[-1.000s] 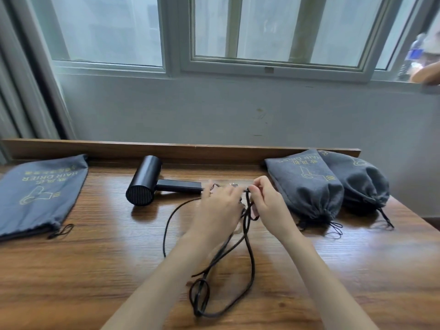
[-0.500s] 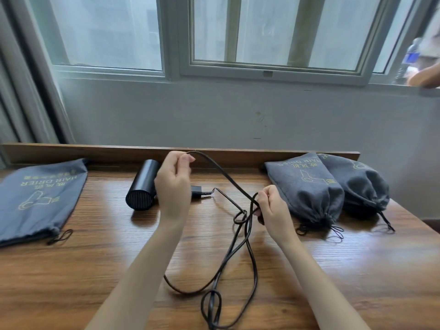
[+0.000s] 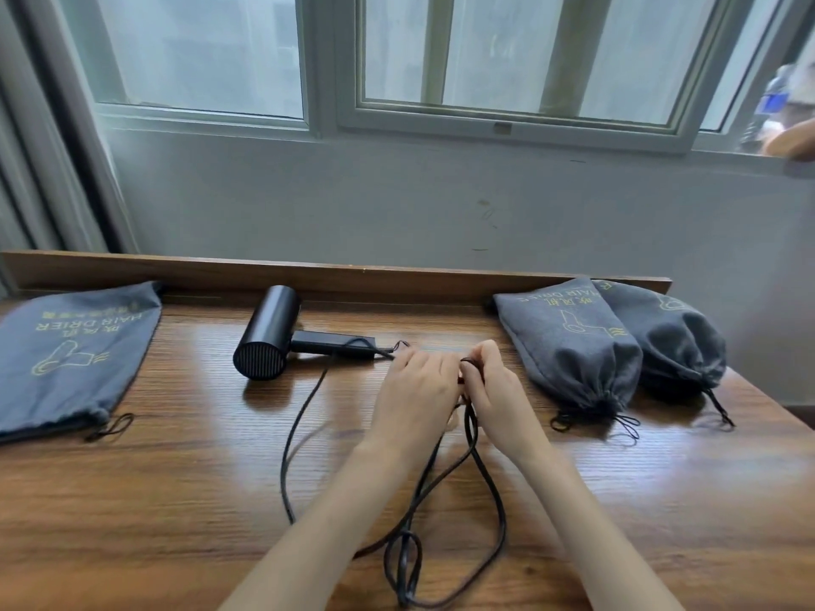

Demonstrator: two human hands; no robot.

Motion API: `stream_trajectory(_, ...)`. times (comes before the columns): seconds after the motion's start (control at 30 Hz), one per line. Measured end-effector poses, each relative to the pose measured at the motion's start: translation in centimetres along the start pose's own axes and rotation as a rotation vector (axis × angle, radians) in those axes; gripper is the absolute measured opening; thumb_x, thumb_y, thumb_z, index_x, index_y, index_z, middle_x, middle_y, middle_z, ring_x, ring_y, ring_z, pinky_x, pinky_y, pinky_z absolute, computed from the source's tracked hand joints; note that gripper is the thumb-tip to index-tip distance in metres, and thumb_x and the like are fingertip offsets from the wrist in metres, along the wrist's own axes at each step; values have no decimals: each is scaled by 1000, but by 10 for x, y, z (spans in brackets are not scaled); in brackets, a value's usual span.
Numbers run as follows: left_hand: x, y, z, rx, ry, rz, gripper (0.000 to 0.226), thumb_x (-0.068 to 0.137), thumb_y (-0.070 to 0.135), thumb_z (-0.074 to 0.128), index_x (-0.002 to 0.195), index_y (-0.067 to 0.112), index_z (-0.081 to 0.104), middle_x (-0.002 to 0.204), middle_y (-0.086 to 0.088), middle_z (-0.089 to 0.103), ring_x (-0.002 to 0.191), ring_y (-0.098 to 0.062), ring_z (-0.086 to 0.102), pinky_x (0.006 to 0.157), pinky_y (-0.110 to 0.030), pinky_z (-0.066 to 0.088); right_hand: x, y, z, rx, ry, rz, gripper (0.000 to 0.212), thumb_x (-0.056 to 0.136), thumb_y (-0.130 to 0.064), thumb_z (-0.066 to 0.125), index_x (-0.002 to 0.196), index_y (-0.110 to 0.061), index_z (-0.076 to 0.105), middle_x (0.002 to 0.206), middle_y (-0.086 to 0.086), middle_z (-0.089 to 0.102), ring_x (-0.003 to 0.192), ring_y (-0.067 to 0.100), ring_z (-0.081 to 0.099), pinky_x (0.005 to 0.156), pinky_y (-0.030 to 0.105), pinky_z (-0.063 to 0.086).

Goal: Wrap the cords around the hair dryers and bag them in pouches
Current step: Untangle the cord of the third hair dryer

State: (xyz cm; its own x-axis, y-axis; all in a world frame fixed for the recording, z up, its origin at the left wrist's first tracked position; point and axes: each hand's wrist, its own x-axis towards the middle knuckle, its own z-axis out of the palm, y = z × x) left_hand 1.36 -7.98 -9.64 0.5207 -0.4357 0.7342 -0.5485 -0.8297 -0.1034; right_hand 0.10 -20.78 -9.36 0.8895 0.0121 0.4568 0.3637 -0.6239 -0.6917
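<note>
A black hair dryer (image 3: 269, 332) lies on its side at the back of the wooden table (image 3: 154, 500), handle pointing right. Its black cord (image 3: 485, 474) runs off the handle end and hangs in loose loops toward the table's near edge. My left hand (image 3: 414, 390) and my right hand (image 3: 494, 385) meet just right of the handle. Both pinch the gathered cord between them, where several strands come together. A flat empty grey pouch (image 3: 75, 355) with yellow print lies at the far left.
Two filled grey drawstring pouches (image 3: 569, 346) (image 3: 674, 341) lie side by side at the back right, cords trailing forward. A raised wooden ledge (image 3: 353, 275) borders the table's back under the window. Another person's arm (image 3: 794, 138) shows at the far right sill.
My left hand, raised near the dryer with a length of cord half a second ago, has come back down to my right hand. The cord loops have shifted on the table.
</note>
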Motion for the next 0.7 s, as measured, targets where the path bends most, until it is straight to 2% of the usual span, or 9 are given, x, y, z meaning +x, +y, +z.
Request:
stream_trajectory(0.1,2,-2,-5,-74,-76,-63,23,81,30,42,61,23,52,53,7,53,49,-12,53,49,-24,34,4,3,3,102,153,83,22,97,-10,42,79,-23,39,70,-6,54,62,3,54,56,16,39)
stream_trajectory(0.17,-3,-2,-8,-197,-80,-177,23,84,27,47,64,20,54,55,7,54,47,-13,52,42,-23,31,8,7,3,173,272,146,15,97,-10,42,83,-16,44,71,-4,59,64,2,57,61,17,43)
stream_trajectory(0.23,-7,-6,-12,-351,-51,-371,22,92,22,48,72,18,56,58,7,53,48,-13,49,40,-24,33,10,18,-2,187,347,240,9,97,-10,42,89,-9,46,74,0,61,64,1,57,63,25,46)
stream_trajectory(0.3,-3,-19,-20,-475,19,-566,23,97,21,45,77,18,55,58,7,50,49,-9,45,42,-18,32,8,29,-7,209,324,328,8,98,-11,41,93,-7,46,75,5,62,62,8,60,55,30,48)
stream_trajectory(0.37,5,-37,-27,-493,113,-657,19,98,19,43,85,17,57,63,6,53,55,-11,47,45,-17,32,6,33,-9,233,288,364,8,98,-13,39,94,-8,45,74,7,63,60,15,62,49,27,48)
stream_trajectory(0.43,11,-54,-28,-439,109,-681,23,97,13,41,108,13,62,88,-1,64,79,-21,58,61,-28,43,6,32,-9,245,298,387,11,98,-13,38,94,-8,46,74,4,63,60,14,62,52,24,47)
stream_trajectory(0.53,3,-72,-16,-417,-92,-718,40,93,1,38,130,12,52,117,-9,61,108,-27,56,83,-38,46,8,30,-11,297,288,443,19,99,-17,33,87,-12,48,75,4,66,59,14,61,56,21,46)
stream_trajectory(0.63,-12,-84,-3,-389,-267,-729,45,89,-4,36,127,13,52,116,-11,59,107,-27,56,82,-40,47,12,32,-16,419,191,567,25,98,-20,31,82,-14,48,63,5,64,40,8,50,43,16,34)
stream_trajectory(0.7,-21,-85,2,-336,-354,-714,42,89,-4,39,124,12,54,116,-12,56,107,-29,53,83,-40,46,14,34,-19,559,162,640,25,96,-19,32,82,-10,49,53,2,49,34,5,37,38,17,28)
